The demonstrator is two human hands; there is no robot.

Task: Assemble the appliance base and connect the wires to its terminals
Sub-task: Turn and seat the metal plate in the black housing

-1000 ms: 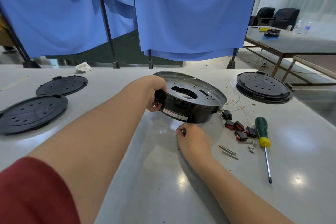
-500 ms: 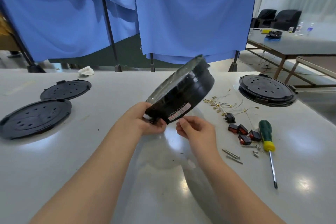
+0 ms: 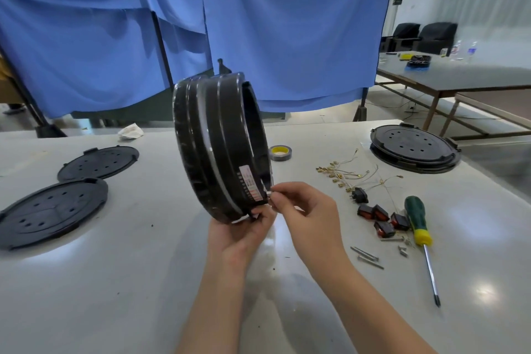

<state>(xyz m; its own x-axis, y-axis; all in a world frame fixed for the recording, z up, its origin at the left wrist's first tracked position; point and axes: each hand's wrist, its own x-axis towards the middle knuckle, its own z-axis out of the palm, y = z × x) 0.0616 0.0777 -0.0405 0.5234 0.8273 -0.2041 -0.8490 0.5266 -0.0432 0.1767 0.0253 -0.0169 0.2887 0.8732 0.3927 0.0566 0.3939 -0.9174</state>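
Note:
The black round appliance base (image 3: 221, 146) stands on edge above the table, its open side turned right and a white label near its lower rim. My left hand (image 3: 241, 234) grips its bottom edge from below. My right hand (image 3: 301, 210) pinches a small pale part at the rim beside the label. Thin wires with brass terminals (image 3: 344, 174) lie on the table to the right, near a black socket (image 3: 359, 195) and several red rocker switches (image 3: 382, 218).
A green and yellow screwdriver (image 3: 418, 227) and loose screws (image 3: 367, 257) lie at the right. A roll of tape (image 3: 280, 152) sits behind the base. Two black round covers (image 3: 51, 210) lie left, another base (image 3: 413, 148) at the far right.
The base went from lying flat on the table to being lifted and turned upright on its edge. My left hand shifted to its bottom edge and my right hand rose to the rim.

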